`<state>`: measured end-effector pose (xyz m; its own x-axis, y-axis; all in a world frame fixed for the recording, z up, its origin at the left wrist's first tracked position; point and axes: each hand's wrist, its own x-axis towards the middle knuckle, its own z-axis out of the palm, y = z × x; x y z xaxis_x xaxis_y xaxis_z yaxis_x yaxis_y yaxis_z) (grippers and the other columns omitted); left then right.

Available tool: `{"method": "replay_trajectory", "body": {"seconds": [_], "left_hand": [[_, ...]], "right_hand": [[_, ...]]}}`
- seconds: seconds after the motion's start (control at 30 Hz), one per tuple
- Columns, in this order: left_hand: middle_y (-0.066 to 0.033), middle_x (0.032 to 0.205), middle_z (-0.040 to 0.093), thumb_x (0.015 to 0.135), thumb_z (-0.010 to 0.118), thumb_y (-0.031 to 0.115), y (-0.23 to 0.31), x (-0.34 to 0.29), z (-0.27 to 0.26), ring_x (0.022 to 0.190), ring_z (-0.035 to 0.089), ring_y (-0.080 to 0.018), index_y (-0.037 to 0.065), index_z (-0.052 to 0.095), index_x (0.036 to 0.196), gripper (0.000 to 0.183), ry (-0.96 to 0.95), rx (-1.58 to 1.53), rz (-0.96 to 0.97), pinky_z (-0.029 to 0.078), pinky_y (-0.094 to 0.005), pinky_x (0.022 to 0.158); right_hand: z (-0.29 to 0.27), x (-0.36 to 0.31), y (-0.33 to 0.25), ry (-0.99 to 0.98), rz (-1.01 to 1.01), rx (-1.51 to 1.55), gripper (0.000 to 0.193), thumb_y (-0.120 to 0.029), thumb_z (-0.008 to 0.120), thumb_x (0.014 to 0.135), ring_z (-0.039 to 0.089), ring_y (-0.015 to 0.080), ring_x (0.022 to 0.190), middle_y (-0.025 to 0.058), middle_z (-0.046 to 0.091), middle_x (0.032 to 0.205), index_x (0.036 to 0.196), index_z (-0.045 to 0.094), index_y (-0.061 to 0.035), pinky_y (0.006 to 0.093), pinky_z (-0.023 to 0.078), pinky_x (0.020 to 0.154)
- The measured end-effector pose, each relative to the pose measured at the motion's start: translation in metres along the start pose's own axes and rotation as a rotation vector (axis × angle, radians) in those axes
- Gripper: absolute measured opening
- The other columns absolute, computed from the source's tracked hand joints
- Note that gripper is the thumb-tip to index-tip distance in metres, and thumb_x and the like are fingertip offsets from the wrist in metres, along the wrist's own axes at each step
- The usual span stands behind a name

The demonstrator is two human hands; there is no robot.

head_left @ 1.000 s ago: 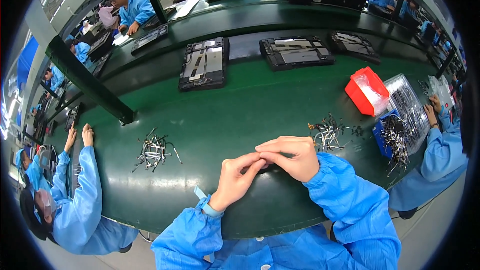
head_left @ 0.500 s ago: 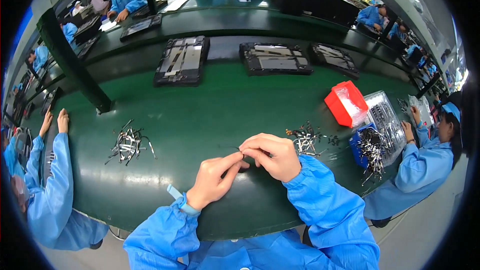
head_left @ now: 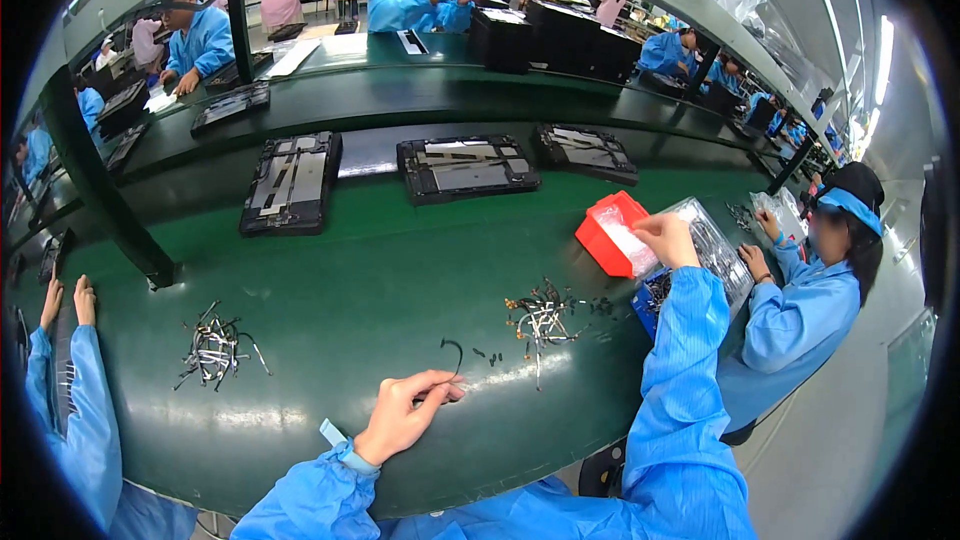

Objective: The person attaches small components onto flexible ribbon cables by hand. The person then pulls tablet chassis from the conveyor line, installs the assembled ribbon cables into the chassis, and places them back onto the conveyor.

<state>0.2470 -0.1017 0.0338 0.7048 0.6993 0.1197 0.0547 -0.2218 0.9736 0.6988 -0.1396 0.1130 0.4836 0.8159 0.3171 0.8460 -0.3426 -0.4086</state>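
My left hand point(head_left: 408, 410) is closed in a pinch on a thin black cable point(head_left: 459, 352), whose curved free end stands up from the fingertips. My right hand point(head_left: 672, 238) is at the right edge of a red bin point(head_left: 603, 240) lined with clear plastic. Its fingers are bent together over the bin; anything between them is too small to make out. Several tiny black pieces point(head_left: 488, 356) lie on the green table just beyond my left hand. A loose pile of short black and silver cables point(head_left: 545, 320) is between my two hands, farther off.
Another cable pile point(head_left: 215, 350) lies left. Several opened flat black devices point(head_left: 468, 166) line the far side. A blue bin point(head_left: 646, 312), partly behind my right arm, and a clear tray point(head_left: 722, 258) are right. Co-workers sit on both sides; a dark post point(head_left: 110, 180) stands left.
My hands have parted: the right has moved away to the red bin, while the left keeps hold of the black cable. The view has shifted, so the table's things appear farther left.
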Motion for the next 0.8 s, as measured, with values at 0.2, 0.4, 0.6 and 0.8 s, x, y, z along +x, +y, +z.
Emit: {"method": "replay_trajectory", "body": {"seconds": [0.2, 0.4, 0.6, 0.8], "left_hand": [[-0.0153, 0.092, 0.074, 0.098, 0.055, 0.005, 0.002, 0.006, -0.002, 0.088, 0.072, -0.0191, -0.006, 0.067, 0.109, 0.021, 0.039, -0.103, -0.062, 0.058, -0.0299, 0.081], [-0.0142, 0.094, 0.074, 0.099, 0.054, 0.005, -0.002, 0.003, -0.003, 0.09, 0.072, -0.02, -0.004, 0.067, 0.112, 0.021, 0.051, -0.142, -0.065, 0.059, -0.0325, 0.084], [-0.0139, 0.096, 0.074, 0.099, 0.053, 0.006, -0.004, 0.01, 0.006, 0.092, 0.072, -0.0196, -0.003, 0.066, 0.114, 0.022, 0.018, -0.169, -0.076, 0.058, -0.0325, 0.085], [-0.013, 0.095, 0.074, 0.099, 0.054, 0.009, -0.011, 0.013, -0.003, 0.093, 0.072, -0.0216, -0.002, 0.066, 0.114, 0.022, 0.008, -0.154, -0.069, 0.058, -0.0321, 0.085]], "right_hand": [[0.016, 0.013, -0.036, 0.21, -0.024, -0.012, 0.015, -0.013, 0.082, 0.075, 0.071, 0.0247, 0.068, 0.0151, 0.072, 0.077, 0.081, 0.074, -0.0009, 0.0333, 0.056, 0.069], [0.079, 0.066, -0.117, -0.125, -0.1, 0.579, 0.018, -0.017, 0.081, 0.078, 0.07, 0.0121, 0.069, 0.0083, 0.074, 0.076, 0.085, 0.075, -0.0018, 0.0268, 0.056, 0.065], [0.173, 0.158, -0.071, -0.029, -0.003, 0.049, 0.08, -0.056, 0.08, 0.071, 0.064, 0.0332, 0.112, 0.0235, 0.067, 0.118, 0.121, 0.064, 0.0046, 0.04, 0.05, 0.097], [0.197, 0.176, -0.094, -0.301, 0.244, 0.085, 0.116, -0.059, 0.091, 0.055, 0.064, 0.0315, 0.11, 0.025, 0.056, 0.134, 0.134, 0.047, 0.0137, 0.0376, 0.053, 0.093]]}}
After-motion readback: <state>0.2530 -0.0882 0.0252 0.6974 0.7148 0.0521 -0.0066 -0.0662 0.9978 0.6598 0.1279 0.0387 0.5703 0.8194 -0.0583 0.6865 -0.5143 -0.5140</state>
